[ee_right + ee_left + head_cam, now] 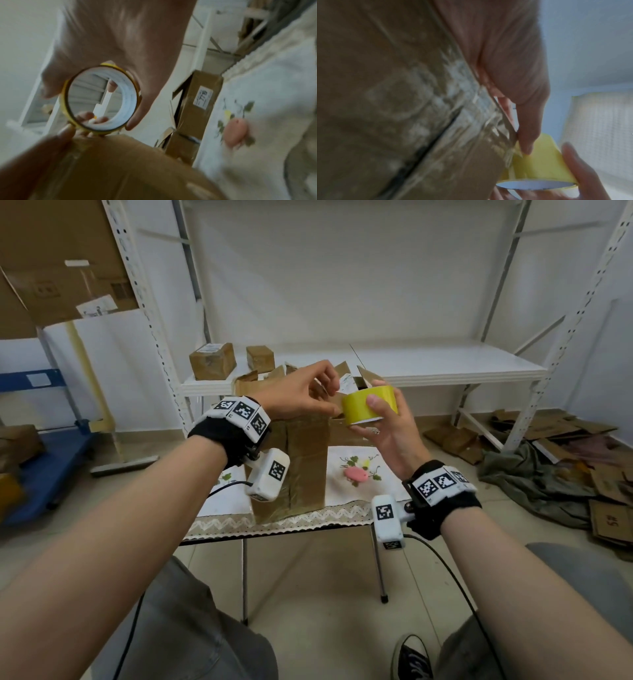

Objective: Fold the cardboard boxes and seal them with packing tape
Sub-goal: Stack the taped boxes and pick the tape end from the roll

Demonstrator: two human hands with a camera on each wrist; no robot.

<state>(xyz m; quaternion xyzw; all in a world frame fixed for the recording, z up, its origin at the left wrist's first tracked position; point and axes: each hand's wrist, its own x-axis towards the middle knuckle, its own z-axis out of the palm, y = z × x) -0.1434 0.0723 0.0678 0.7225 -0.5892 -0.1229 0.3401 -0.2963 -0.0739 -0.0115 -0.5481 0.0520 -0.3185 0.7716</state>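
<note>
Yellow packing tape (370, 405) sits in the right hand (387, 426), raised just above the tall cardboard box (301, 463) that stands on the cloth-covered table (274, 522); thumb on the near face of the roll, fingers curled round the far side, so the grasp looks firm. The left hand (301, 395) reaches across to the roll's left edge with thumb and forefinger pinched together, seemingly on the loose end of the tape; the left wrist view shows a fingertip (526, 147) pressed to the yellow surface right at the box's top corner, though whether a tab is actually lifted I cannot tell through the blur.

By my reckoning the step is finding and freeing the tape end; to do it well, keep the roll steady, let the nail catch the edge square across its width so it does not split into a sliver, then draw it out flat; anchor the end on the box side below the seam before running over the top. Behind, a second box (356, 378) stands with flaps open, waiting; a pink object (356, 475) lies on the cloth to the right.
</note>
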